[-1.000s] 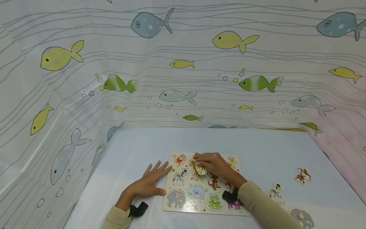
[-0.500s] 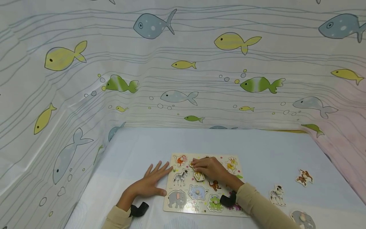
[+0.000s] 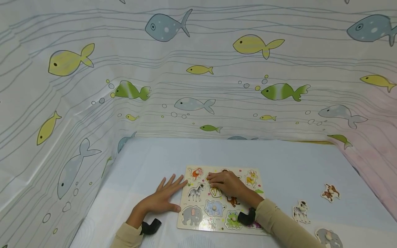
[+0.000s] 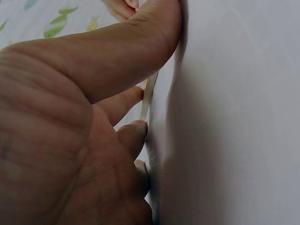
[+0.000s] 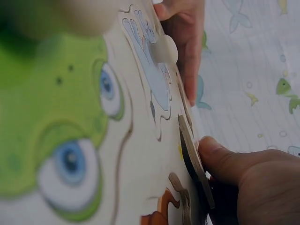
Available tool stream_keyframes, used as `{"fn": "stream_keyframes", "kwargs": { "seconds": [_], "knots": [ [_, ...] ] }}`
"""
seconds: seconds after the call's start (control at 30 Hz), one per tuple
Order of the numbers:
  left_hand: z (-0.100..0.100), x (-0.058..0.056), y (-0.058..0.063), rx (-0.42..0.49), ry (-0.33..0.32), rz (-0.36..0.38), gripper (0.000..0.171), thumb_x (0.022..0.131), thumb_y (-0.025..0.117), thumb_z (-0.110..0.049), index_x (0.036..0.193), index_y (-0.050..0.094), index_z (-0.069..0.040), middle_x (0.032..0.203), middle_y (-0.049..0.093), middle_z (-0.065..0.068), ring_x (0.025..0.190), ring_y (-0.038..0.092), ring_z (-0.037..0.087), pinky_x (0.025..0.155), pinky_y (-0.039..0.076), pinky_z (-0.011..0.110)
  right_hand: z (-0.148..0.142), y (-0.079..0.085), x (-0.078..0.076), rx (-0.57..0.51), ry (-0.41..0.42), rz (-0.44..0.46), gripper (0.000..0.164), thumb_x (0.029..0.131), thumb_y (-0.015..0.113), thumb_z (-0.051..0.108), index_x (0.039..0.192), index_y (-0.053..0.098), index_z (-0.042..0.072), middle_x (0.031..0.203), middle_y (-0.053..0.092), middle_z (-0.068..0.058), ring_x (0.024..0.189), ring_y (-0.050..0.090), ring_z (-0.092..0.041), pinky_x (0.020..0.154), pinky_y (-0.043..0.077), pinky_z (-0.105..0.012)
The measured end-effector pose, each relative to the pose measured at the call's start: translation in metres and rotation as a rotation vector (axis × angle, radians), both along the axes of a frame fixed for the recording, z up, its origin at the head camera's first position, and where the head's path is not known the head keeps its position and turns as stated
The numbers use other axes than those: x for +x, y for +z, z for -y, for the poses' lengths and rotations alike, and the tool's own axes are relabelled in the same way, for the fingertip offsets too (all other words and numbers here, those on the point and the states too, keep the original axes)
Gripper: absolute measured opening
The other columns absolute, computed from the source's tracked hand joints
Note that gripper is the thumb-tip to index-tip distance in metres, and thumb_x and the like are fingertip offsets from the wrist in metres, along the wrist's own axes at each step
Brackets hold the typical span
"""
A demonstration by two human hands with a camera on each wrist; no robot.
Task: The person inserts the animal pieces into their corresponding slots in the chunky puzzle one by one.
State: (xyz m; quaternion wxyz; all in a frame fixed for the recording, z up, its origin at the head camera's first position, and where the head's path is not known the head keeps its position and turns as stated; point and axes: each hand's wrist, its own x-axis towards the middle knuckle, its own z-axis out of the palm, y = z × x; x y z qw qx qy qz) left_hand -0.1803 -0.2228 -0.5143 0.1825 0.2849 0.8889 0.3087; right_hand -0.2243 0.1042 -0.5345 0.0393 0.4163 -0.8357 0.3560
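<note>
A wooden animal peg puzzle board (image 3: 206,223) lies on the table. My right hand (image 3: 228,185) holds a giraffe piece (image 3: 215,192) over the printed giraffe spot, its upper part hidden by the fingers. In the right wrist view, the held piece (image 5: 196,164) shows edge-on, tilted against the board, with the thumb on it. My left hand (image 3: 161,199) rests at the board's left edge, fingers spread, fingertips and thumb touching it. Close by are the printed zebra spot (image 3: 195,193), the printed elephant spot (image 3: 191,216) and a blue animal piece (image 3: 214,208) with a knob.
Loose on the table to the right are a brown animal piece (image 3: 331,193), a zebra piece (image 3: 301,212) and an elephant piece (image 3: 328,237). A frog piece (image 3: 234,219) and an orange monkey piece (image 3: 196,173) sit in the board. Fish-patterned cloth surrounds the table.
The right hand has shifted slightly left and down, bringing the giraffe piece from beside the printed giraffe to over it. In the last half second it barely moved. The left hand stays put.
</note>
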Motion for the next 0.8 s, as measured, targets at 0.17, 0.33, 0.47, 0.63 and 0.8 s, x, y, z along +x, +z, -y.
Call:
{"fn": "stream_keyframes", "kwargs": {
  "seconds": [0.17,0.33,0.47,0.63,0.8],
  "knots": [
    [0.0007,0.0004,-0.0011,0.004,0.002,0.003,0.097,0.080,0.078,-0.041,0.159,0.027,-0.019,0.169,0.012,0.011,0.155,-0.004,0.043,0.119,-0.014,0.065,0.0003,-0.0010,0.0008,-0.006,-0.002,-0.012,0.024,0.093,0.069,0.015,0.114,0.076,0.007,0.126,0.071,-0.008,0.124,0.063,-0.025,0.101,0.055,-0.034],
    [0.0005,0.0004,-0.0016,-0.004,0.006,0.002,0.097,0.079,0.078,-0.041,0.159,0.027,-0.020,0.169,0.012,0.010,0.155,-0.005,0.042,0.120,-0.014,0.064,0.0009,-0.0008,0.0014,0.006,-0.015,-0.023,0.024,0.092,0.069,0.016,0.114,0.076,0.008,0.125,0.072,-0.007,0.124,0.064,-0.024,0.100,0.055,-0.034],
    [0.0002,-0.0002,-0.0019,-0.010,0.004,0.000,0.097,0.079,0.078,-0.042,0.160,0.027,-0.021,0.169,0.011,0.009,0.155,-0.005,0.042,0.120,-0.014,0.064,0.0012,0.0008,0.0023,0.015,-0.024,-0.010,0.024,0.092,0.069,0.016,0.114,0.076,0.008,0.126,0.071,-0.007,0.124,0.064,-0.024,0.100,0.055,-0.034],
    [0.0002,-0.0002,-0.0007,-0.002,0.002,0.000,0.097,0.079,0.078,-0.042,0.159,0.027,-0.021,0.169,0.011,0.010,0.155,-0.005,0.043,0.119,-0.013,0.065,0.0026,0.0014,0.0025,0.014,-0.030,-0.008,0.024,0.092,0.069,0.015,0.113,0.076,0.007,0.125,0.071,-0.008,0.124,0.064,-0.024,0.098,0.056,-0.034],
    [0.0002,-0.0001,-0.0008,0.000,0.003,-0.003,0.097,0.079,0.078,-0.042,0.159,0.027,-0.021,0.169,0.012,0.010,0.155,-0.005,0.043,0.119,-0.013,0.065,0.0037,0.0005,0.0020,0.017,-0.032,-0.014,0.024,0.092,0.069,0.015,0.113,0.076,0.006,0.125,0.071,-0.009,0.123,0.065,-0.025,0.096,0.057,-0.033]
  ]
}}
